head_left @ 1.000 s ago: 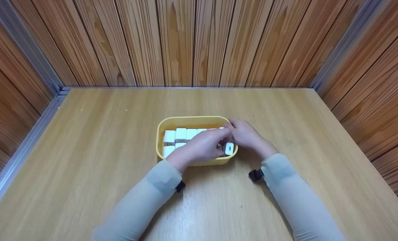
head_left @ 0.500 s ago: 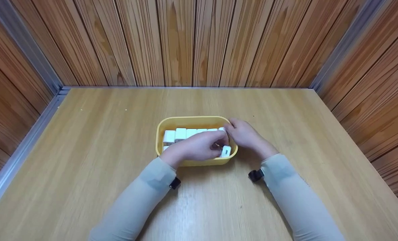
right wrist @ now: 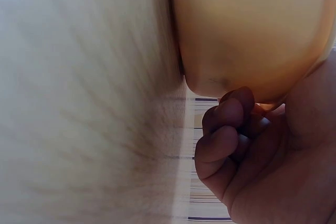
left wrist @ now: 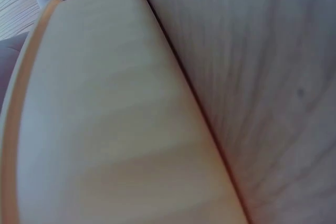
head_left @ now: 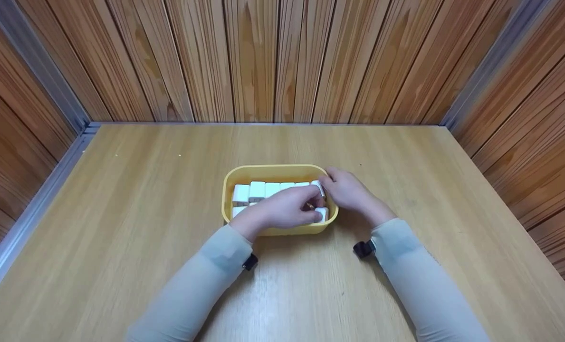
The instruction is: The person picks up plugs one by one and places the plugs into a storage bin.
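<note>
A yellow plastic bin (head_left: pixel 282 231) stands on the table with rows of white blocks (head_left: pixel 257 190) inside it. My left hand (head_left: pixel 289 207) reaches over the front rim into its right part. The left thumb lies on a white charger block (head_left: pixel 323 214) in the front right corner, and the curled fingers are partly hidden behind the hand. At the back right corner my right hand (head_left: pixel 349 190) grips the bin's rim. In the right wrist view, the fingers (right wrist: pixel 220 145) curl against the outside of the bin (right wrist: pixel 247 30).
The wooden table (head_left: pixel 120 213) reaches to a wood-plank back wall (head_left: pixel 253 61), with plank walls at both sides. A metal rail (head_left: pixel 30 204) runs along the table's left edge. Black wrist cameras (head_left: pixel 363 249) sit under the sleeves.
The left hand has shifted slightly left and lowered the charger block into the bin's front right corner. Its thumb now covers part of the block. The right hand has stayed on the rim.
</note>
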A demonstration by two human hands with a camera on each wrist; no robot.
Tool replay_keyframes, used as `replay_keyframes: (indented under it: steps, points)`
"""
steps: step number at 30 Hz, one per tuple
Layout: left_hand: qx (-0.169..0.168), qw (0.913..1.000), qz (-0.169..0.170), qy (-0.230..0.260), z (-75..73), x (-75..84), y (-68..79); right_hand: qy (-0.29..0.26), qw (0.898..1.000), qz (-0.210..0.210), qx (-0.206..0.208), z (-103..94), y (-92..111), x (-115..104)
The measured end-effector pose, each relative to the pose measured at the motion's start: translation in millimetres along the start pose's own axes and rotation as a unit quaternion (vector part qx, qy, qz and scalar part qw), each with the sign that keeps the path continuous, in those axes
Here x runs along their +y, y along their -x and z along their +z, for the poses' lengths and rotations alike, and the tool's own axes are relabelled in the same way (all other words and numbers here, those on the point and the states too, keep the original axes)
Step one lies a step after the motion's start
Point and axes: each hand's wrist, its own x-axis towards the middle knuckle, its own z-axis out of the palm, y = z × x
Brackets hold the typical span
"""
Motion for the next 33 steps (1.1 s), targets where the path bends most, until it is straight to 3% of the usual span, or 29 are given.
replay_keyframes:
  steps: [10, 33]
  points:
    - [0.023, 0.9994, 0.019, -0.019, 4.5, 0.0, -1.8, -0.008, 1.0, 0.011, -0.009, 0.1, 0.1, -1.1]
    - [0.066, 0.9948, 0.004, -0.078, 12.9, 10.2, -10.0, -0.012, 1.0, 0.008, -0.013, -1.3, 2.1, -0.4]
